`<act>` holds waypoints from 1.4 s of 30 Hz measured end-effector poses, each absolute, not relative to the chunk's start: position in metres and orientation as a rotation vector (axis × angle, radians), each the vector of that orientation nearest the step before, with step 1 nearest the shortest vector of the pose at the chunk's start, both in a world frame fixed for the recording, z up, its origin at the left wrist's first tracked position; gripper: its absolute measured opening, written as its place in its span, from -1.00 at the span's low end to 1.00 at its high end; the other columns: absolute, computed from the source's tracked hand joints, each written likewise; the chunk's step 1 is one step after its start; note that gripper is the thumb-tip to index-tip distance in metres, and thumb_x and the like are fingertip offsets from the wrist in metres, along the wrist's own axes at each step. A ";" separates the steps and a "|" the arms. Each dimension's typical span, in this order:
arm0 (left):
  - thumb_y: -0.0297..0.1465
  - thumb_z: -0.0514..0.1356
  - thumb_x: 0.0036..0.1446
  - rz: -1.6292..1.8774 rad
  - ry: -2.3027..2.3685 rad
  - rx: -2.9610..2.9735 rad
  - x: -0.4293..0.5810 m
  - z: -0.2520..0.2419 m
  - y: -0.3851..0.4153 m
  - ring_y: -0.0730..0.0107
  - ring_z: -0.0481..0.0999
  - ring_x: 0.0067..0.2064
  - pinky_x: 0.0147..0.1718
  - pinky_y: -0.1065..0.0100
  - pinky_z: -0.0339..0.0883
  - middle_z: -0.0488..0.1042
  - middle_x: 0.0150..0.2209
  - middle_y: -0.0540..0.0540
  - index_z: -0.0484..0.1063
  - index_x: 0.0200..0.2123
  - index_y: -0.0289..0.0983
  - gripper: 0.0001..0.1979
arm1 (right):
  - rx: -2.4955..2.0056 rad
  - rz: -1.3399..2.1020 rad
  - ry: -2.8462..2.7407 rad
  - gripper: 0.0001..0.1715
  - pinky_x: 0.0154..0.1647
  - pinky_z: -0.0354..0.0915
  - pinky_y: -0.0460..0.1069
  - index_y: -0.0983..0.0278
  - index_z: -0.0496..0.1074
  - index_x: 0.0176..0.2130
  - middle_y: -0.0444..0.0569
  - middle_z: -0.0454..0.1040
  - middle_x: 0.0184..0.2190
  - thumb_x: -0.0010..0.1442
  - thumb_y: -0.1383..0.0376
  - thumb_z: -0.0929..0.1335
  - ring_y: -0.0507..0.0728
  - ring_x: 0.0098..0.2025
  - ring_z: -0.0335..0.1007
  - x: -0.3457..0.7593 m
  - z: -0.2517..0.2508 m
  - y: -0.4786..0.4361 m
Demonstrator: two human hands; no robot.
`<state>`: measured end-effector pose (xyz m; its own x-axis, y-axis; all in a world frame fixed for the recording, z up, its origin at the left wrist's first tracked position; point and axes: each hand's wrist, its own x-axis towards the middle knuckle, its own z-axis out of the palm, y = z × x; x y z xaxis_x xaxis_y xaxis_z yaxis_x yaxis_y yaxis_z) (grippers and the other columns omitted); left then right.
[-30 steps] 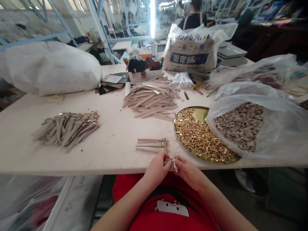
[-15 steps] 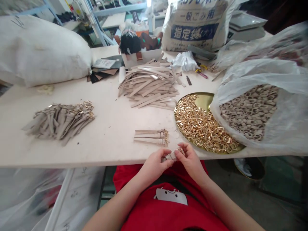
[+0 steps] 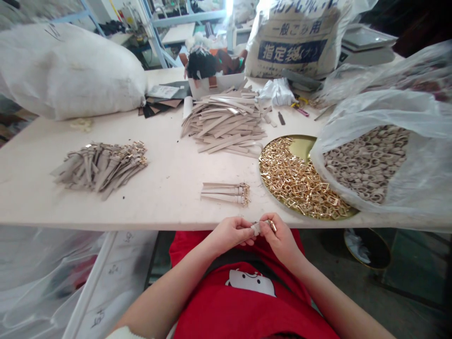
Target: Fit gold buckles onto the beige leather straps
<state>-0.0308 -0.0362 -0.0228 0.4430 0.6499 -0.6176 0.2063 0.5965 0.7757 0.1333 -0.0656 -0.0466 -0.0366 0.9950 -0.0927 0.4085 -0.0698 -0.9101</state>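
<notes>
Just off the table's front edge, my left hand (image 3: 235, 232) is closed on a beige strap (image 3: 255, 229). My right hand (image 3: 278, 235) pinches the same strap at its other end, where a small gold buckle (image 3: 272, 225) shows by the fingertips. Fingers cover most of the strap. On the table beyond my hands lie several buckled straps (image 3: 224, 192) in a neat row, their gold ends to the right. To the right, a round gold tray (image 3: 302, 145) holds many loose gold buckles (image 3: 300, 181).
A clear plastic bag (image 3: 416, 174) of beige loops (image 3: 367, 160) overlaps the tray. Loose beige strips (image 3: 226, 120) are piled at the middle back. Buckled straps form a heap (image 3: 102, 165) at left. Large white sacks (image 3: 70, 70) and a printed bag (image 3: 293, 42) stand behind.
My fingers have shifted on the strap, and the gold buckle now shows more plainly at my right fingertips. The whole view has tilted slightly; the things on the table look unmoved.
</notes>
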 end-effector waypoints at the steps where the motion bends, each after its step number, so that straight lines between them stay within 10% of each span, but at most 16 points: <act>1: -0.22 0.24 -0.12 0.362 1.126 0.896 -0.030 -0.024 -0.038 0.55 0.43 -0.49 -0.46 0.49 0.27 0.48 -0.45 -0.06 0.34 -0.37 -0.35 -0.68 | -1.549 1.074 -1.546 -0.80 -0.51 0.14 -0.07 0.24 0.20 -0.34 -0.18 0.24 -0.60 0.19 0.16 0.17 0.03 -0.55 0.18 0.134 -0.047 -0.067; 42: -0.23 0.10 0.01 0.251 1.053 0.997 -0.029 -0.024 -0.061 0.52 0.43 -0.44 -0.41 0.46 0.27 0.48 -0.40 -0.13 0.43 -0.33 -0.40 -0.68 | -1.358 1.211 -2.036 -0.86 -0.41 0.15 -0.03 0.24 0.26 -0.34 -0.08 0.40 -0.47 0.19 0.28 0.17 0.08 -0.43 0.31 0.150 -0.042 -0.076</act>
